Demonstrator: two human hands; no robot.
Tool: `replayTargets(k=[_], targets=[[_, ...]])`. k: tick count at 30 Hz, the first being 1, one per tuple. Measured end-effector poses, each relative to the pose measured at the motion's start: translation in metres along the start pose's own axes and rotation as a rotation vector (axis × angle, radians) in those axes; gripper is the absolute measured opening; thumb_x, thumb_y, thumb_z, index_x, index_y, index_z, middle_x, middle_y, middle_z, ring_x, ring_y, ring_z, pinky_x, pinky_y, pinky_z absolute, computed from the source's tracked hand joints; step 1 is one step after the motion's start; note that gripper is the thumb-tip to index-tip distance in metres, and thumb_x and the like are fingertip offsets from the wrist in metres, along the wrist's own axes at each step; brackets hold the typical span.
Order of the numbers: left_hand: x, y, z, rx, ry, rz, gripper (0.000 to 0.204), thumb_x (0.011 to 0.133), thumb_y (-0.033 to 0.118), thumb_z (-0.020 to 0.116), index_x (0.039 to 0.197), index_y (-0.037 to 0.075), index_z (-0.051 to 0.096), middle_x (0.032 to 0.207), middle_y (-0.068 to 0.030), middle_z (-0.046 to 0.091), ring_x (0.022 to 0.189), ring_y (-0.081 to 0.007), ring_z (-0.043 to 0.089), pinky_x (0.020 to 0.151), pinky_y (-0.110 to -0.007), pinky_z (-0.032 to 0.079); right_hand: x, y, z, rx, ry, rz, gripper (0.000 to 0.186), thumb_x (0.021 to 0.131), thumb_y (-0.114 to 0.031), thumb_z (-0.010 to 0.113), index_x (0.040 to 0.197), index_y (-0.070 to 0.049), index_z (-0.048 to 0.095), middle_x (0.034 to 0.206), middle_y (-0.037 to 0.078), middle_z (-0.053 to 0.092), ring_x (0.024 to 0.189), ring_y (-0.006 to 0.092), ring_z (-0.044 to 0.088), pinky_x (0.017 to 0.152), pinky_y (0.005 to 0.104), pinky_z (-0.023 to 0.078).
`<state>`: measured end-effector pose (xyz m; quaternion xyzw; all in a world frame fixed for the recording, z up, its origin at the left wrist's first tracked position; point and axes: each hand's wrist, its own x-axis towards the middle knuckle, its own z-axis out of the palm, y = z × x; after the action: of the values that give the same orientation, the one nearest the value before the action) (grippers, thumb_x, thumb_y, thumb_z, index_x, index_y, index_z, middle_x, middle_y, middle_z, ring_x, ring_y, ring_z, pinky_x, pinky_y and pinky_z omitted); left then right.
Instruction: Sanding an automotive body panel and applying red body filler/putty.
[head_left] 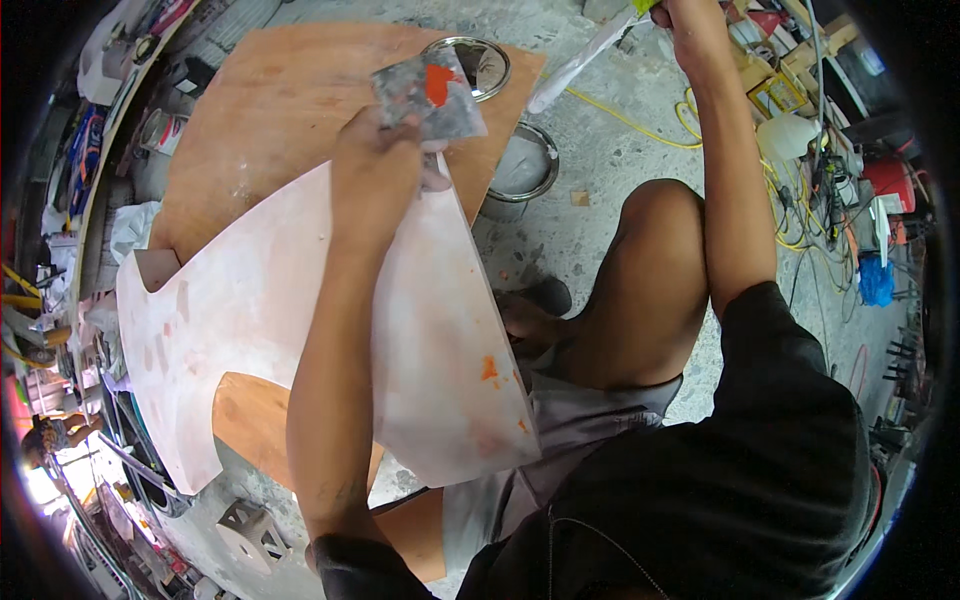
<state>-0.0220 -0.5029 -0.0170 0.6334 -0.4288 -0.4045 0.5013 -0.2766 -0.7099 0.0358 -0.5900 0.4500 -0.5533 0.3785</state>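
Observation:
My left hand (378, 165) is closed on the edge of a small grey-smeared mixing board (405, 85), which carries a dab of red-orange paste (438, 84). Below that hand and forearm lies a large curved panel (255, 270), pale pinkish white, with a rounded cutout and a few orange spots (489, 367) near its right edge. At the top edge of the view, my right hand (690, 25) is partly cut off. Its fingers are around something yellow-green, beside a long whitish strip (585, 65); what kind of thing this is I cannot make out.
A brown wooden board (270, 95) lies under the panel, with a round metal lid (490, 70) on it. Next to it stands an open tin of grey paste (522, 165). Yellow cord (640, 131), a whitish jug (785, 137) and clutter line the right side. At far left a person (60, 432) appears.

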Motion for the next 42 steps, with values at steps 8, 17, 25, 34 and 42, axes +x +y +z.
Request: replayTargets(k=[8, 17, 25, 34, 42], targets=[[0.046, -0.012, 0.034, 0.377, -0.04, 0.007, 0.029, 0.085, 0.013, 0.052, 0.101, -0.009, 0.06, 0.075, -0.0219, 0.069, 0.067, -0.0275, 0.071, 0.075, -0.035, 0.053, 0.001, 0.001, -0.013, -0.02, 0.124, 0.004, 0.044, 0.1, -0.038, 0.05, 0.069, -0.008, 0.06, 0.057, 0.001, 0.049, 0.048, 0.0116, 0.04, 0.046, 0.0266, 0.028], [0.064, -0.02, 0.051, 0.543, -0.117, 0.024, 0.031, 0.08, 0.019, 0.057, 0.09, -0.009, 0.063, 0.079, -0.0265, 0.068, 0.083, -0.0369, 0.07, 0.086, -0.041, 0.05, -0.002, -0.009, -0.011, 0.253, 0.159, -0.023, 0.033, 0.1, -0.033, 0.05, 0.077, -0.009, 0.057, 0.059, -0.001, 0.046, 0.047, 0.0102, 0.039, 0.044, 0.0259, 0.027], [0.062, -0.022, 0.047, 0.166, -0.164, -0.133, 0.023, 0.096, 0.017, 0.051, 0.105, -0.003, 0.058, 0.092, -0.0159, 0.073, 0.056, -0.0148, 0.063, 0.048, -0.027, 0.042, -0.009, -0.013, -0.004, 0.273, 0.102, 0.004, 0.039, 0.101, -0.035, 0.049, 0.073, -0.009, 0.057, 0.058, 0.0, 0.048, 0.046, 0.0113, 0.039, 0.044, 0.0263, 0.028], [0.065, -0.026, 0.028, -0.133, -0.191, -0.124, 0.024, 0.093, 0.01, 0.05, 0.097, -0.012, 0.056, 0.089, -0.0204, 0.071, 0.056, -0.016, 0.061, 0.052, -0.028, 0.045, -0.013, -0.014, -0.003, 0.183, 0.162, -0.148, 0.04, 0.101, -0.037, 0.047, 0.073, -0.01, 0.057, 0.057, 0.0, 0.047, 0.048, 0.0096, 0.04, 0.045, 0.0248, 0.029], [0.059, -0.027, 0.035, -0.125, -0.156, -0.103, 0.025, 0.091, 0.007, 0.048, 0.101, -0.014, 0.056, 0.088, -0.0217, 0.07, 0.057, -0.0157, 0.06, 0.052, -0.028, 0.047, -0.04, -0.042, -0.002, 0.395, 0.157, -0.299, 0.039, 0.102, -0.041, 0.047, 0.074, -0.014, 0.053, 0.053, -0.005, 0.044, 0.042, 0.0076, 0.039, 0.04, 0.0233, 0.029]])
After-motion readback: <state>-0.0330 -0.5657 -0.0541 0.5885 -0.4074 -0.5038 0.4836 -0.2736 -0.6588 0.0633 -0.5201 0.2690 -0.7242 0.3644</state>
